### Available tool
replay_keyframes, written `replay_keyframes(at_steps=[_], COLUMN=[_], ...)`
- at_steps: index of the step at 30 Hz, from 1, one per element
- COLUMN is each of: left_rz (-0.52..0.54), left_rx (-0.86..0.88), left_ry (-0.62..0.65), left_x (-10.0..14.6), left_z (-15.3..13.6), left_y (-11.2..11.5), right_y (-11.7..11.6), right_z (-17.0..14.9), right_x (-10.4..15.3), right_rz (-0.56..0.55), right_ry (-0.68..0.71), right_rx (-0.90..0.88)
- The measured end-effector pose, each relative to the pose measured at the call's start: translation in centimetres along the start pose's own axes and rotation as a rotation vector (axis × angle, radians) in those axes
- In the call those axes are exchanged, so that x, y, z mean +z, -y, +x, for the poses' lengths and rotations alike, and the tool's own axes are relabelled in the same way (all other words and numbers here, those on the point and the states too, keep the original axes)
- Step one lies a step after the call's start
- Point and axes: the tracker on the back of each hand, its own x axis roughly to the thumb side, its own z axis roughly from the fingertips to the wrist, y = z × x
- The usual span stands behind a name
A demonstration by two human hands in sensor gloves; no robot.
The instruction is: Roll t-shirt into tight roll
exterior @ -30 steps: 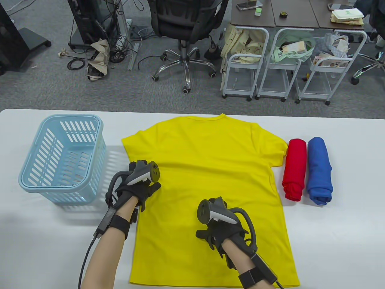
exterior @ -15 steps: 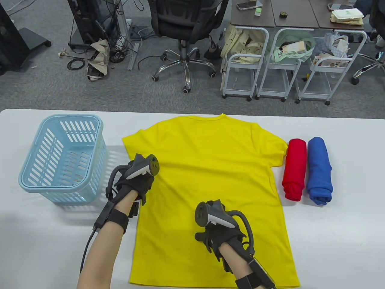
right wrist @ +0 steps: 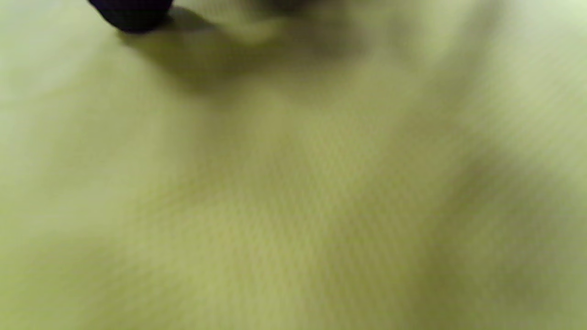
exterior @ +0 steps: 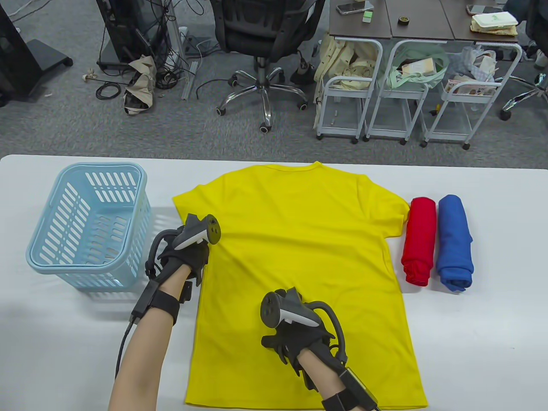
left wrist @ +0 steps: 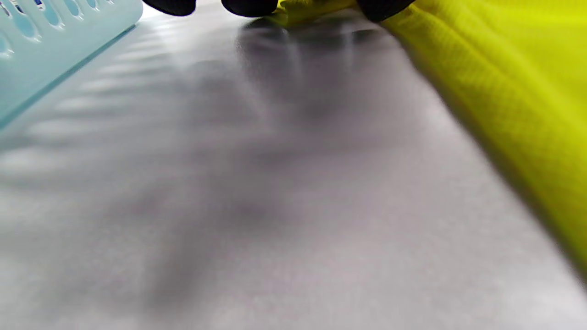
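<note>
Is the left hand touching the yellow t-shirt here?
Touching. In the left wrist view, the left hand's fingers come down onto the raised edge of the yellow t-shirt; the table view places the left hand at that same side edge.

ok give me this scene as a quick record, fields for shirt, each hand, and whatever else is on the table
shirt: yellow t-shirt spread flat on the white table, collar at the far edge, not yet rolled
left hand: left hand at the shirt's left side edge; left wrist view shows fingertips on the fabric edge, grip unclear
right hand: right hand on the lower middle of the shirt; finger pose unclear
basket: light blue basket, left of the shirt
rolls: red roll and blue roll side by side, right of the shirt
</note>
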Motion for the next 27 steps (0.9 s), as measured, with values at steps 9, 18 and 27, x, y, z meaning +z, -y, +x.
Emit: replay_keyframes(at_steps=[9,18,27], left_rz=[0.159,0.173,0.273], left_rx=[0.083,0.065,0.077], left_ry=[-0.059,-0.032,-0.018], left_x=[-0.6,-1.8,-2.3], left_z=[0.0,-0.4,0.0], left_y=[-0.7,-1.2,-1.6], right_y=[1.0,-0.3,-0.1], right_z=[7.9,13.3,13.2], right_x=[1.3,0.8,0.9], right_rz=[-0.051,-0.036,-0.089], right_ry=[0.303,0.425,0.439], right_rx=[0.082,0.231,0.236])
